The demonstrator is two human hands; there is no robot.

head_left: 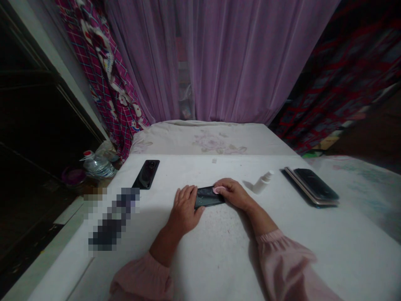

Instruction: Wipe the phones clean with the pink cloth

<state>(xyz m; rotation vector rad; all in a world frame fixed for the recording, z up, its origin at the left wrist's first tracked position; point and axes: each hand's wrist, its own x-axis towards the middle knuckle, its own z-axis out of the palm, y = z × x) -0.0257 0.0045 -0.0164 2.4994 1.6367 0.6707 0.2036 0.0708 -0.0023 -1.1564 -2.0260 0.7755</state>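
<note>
Gripping the left end of a dark, flat rectangular phone [206,197]: left hand [187,209]. Right hand [233,193] pinches a small pink round pad [216,190] on its right end. Phone's mid-scene on the white cloth-covered surface [216,255], white plastic bottle [262,184] to the right.

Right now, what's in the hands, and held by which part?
The left hand grips a dark phone by its left end. The right hand holds a pink pad by its right side, over the phone's right end.
</note>
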